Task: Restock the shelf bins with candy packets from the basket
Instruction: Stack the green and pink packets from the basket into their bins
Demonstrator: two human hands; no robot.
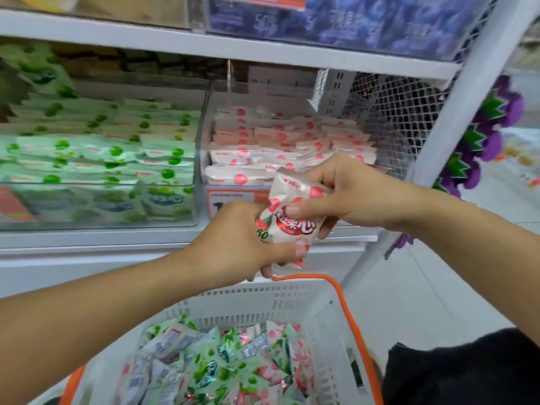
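you are gripping a pink packet (287, 220) with both hands, left hand (239, 241) low, right hand (344, 194) high, its long axis upright. the pink bin (204, 159) is lying just beyond, nearer your right hand.

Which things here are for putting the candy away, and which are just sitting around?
For the job:
pink packet, held by left hand and right hand
basket
pink bin
green bin

Just sitting around:
purple decoration
blue packets on the shelf above
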